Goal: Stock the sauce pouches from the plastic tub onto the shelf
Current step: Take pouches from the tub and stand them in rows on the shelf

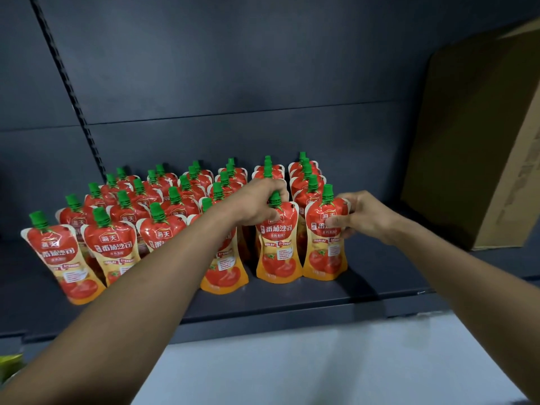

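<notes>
The fingers point(277, 214) of the left hand point(257, 203) were curled round the neck of a tomato sauce pouch point(277, 247), just under its green spout cap point(274, 197), so that the pouch was gripped from above and from its 9 o'clock side. The thumb and fingers of the right hand point(365, 217) were pinched on the upper right shoulder of the neighbouring end pouch point(324, 249), which was taken from 3 o'clock. Both pouches were stood upright at the front of the shelf point(292, 299), with long axes running 12 to 6 o'clock, spouts at 12 and sides touching or very nearly so. Each hand was thus already on its own pouch, neither nearer than the other, and the coming move was judged to be a small squaring-up and release rather than a reach. Outward, at 9 to 11 o'clock, the stocked rows of pouches point(163, 200) were ranged back towards the rear panel. At 2 o'clock, well apart from the end pouch, a cardboard box point(473, 141) was stood on the shelf. The plastic tub could not be seen.
</notes>
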{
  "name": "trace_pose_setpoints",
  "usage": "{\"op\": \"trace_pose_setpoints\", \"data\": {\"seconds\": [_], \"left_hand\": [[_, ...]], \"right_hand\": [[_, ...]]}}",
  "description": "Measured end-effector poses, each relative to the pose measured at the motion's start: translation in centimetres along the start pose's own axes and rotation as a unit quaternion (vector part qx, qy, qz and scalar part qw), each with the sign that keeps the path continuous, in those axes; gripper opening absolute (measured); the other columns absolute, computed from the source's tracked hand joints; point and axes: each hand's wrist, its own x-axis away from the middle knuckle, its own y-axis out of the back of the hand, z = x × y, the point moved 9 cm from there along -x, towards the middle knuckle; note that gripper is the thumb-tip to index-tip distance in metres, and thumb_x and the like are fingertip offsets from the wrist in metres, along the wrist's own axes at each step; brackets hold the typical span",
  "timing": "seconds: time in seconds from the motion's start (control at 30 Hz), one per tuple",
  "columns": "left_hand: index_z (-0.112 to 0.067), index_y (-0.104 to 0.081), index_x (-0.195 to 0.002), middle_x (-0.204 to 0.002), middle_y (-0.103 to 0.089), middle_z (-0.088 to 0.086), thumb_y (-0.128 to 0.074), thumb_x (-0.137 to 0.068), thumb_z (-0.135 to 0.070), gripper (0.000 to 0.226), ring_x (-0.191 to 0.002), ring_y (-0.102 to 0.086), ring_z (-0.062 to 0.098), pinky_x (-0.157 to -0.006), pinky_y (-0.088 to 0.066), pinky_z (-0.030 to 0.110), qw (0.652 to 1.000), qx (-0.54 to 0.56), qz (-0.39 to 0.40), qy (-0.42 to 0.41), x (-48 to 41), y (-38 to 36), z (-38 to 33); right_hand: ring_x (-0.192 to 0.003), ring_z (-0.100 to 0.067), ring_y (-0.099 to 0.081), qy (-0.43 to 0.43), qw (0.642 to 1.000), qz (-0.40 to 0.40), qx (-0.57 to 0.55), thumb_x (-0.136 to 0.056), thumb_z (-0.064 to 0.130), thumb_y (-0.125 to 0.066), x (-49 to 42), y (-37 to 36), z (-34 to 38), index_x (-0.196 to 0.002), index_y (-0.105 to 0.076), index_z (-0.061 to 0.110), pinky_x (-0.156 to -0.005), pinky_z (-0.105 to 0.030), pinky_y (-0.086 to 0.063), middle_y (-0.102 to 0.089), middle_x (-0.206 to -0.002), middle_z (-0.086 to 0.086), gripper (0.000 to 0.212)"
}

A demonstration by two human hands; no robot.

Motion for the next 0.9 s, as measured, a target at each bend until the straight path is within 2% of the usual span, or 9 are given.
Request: {"op": "trace_pose_setpoints", "data": {"seconds": [0.13,0.33,0.43,0.53,0.6,0.67,0.8,0.83,0.9], "left_hand": [[-0.024,-0.056,-0.1,-0.107,-0.053,-0.004,-0.073,-0.084,-0.008,0.028,-0.095,-0.057,0.016,-0.063,-0.048,0.019,1.0,0.01,0.017,0.009,-0.2,0.0,0.3],[-0.022,-0.057,-0.1,-0.098,-0.055,-0.01,-0.074,-0.084,-0.008,0.027,-0.09,-0.059,0.012,-0.064,-0.05,0.019,0.999,0.015,0.033,0.01,-0.4,-0.1,0.6],[-0.023,-0.057,-0.099,-0.093,-0.053,-0.012,-0.074,-0.084,-0.008,0.028,-0.09,-0.059,0.013,-0.06,-0.045,0.017,1.0,0.011,0.023,0.012,-0.4,0.0,0.6],[-0.025,-0.056,-0.111,-0.107,-0.053,-0.007,-0.073,-0.085,-0.01,0.035,-0.099,-0.057,0.016,-0.065,-0.049,0.019,1.0,0.011,0.013,0.023,-0.1,0.1,0.6],[-0.028,-0.05,-0.126,-0.121,-0.053,0.0,-0.075,-0.083,-0.013,0.052,-0.108,-0.057,0.02,-0.079,-0.054,0.027,0.999,-0.002,0.004,0.036,0.3,0.4,0.6],[-0.028,-0.043,-0.136,-0.129,-0.055,0.001,-0.076,-0.082,-0.017,0.065,-0.115,-0.057,0.02,-0.092,-0.052,0.032,0.999,0.009,-0.029,0.027,1.2,1.8,0.4],[-0.025,-0.046,-0.136,-0.123,-0.058,-0.009,-0.07,-0.087,-0.031,0.054,-0.113,-0.056,0.008,-0.096,-0.046,0.026,0.991,0.017,-0.13,0.016,5.2,6.5,1.5],[-0.024,-0.047,-0.136,-0.122,-0.059,-0.009,-0.069,-0.087,-0.034,0.054,-0.112,-0.057,0.007,-0.096,-0.046,0.026,0.991,0.002,-0.133,0.025,6.1,7.2,2.4],[-0.024,-0.046,-0.138,-0.126,-0.06,-0.006,-0.072,-0.083,-0.038,0.062,-0.112,-0.058,0.01,-0.099,-0.048,0.032,0.993,-0.029,-0.105,0.056,7.5,7.5,4.3]], "right_hand": [[-0.092,-0.015,-0.07,-0.003,1.0,-0.001,0.008,-0.08,0.012,-0.074,-0.3,-0.1,0.2,-0.104,-0.065,0.014,-0.072,-0.033,-0.06,-0.073,-0.101,0.0,0.026],[-0.093,-0.015,-0.07,-0.006,1.0,0.011,0.01,-0.08,0.012,-0.074,-0.3,-0.2,0.3,-0.104,-0.065,0.017,-0.072,-0.033,-0.06,-0.073,-0.101,0.001,0.026],[-0.093,-0.015,-0.069,-0.013,1.0,0.017,0.004,-0.08,0.012,-0.073,-0.2,-0.2,0.3,-0.104,-0.064,0.017,-0.073,-0.034,-0.06,-0.072,-0.101,0.001,0.026],[-0.091,-0.011,-0.067,-0.016,0.999,0.016,0.041,-0.081,0.019,-0.075,-0.1,0.0,0.6,-0.106,-0.061,0.02,-0.068,-0.029,-0.057,-0.069,-0.1,0.005,0.029],[-0.093,-0.01,-0.064,-0.012,0.999,0.006,0.053,-0.079,0.024,-0.076,0.1,0.4,1.1,-0.108,-0.059,0.019,-0.069,-0.026,-0.053,-0.067,-0.104,0.006,0.033],[-0.097,-0.009,-0.062,0.019,0.998,-0.042,0.035,-0.079,0.03,-0.076,0.4,1.3,2.3,-0.11,-0.059,0.018,-0.071,-0.025,-0.05,-0.065,-0.108,0.005,0.037],[-0.089,0.001,-0.058,0.168,0.957,-0.223,0.082,-0.085,0.041,-0.067,2.2,3.2,7.6,-0.114,-0.058,0.021,-0.069,-0.017,-0.044,-0.06,-0.097,0.014,0.036],[-0.091,0.0,-0.058,0.196,0.947,-0.234,0.1,-0.085,0.044,-0.066,2.5,2.7,9.1,-0.114,-0.058,0.024,-0.072,-0.021,-0.045,-0.061,-0.096,0.015,0.036],[-0.097,-0.003,-0.059,0.232,0.937,-0.195,0.175,-0.084,0.048,-0.065,2.4,0.1,11.6,-0.115,-0.059,0.029,-0.081,-0.03,-0.047,-0.063,-0.1,0.017,0.037]]}}
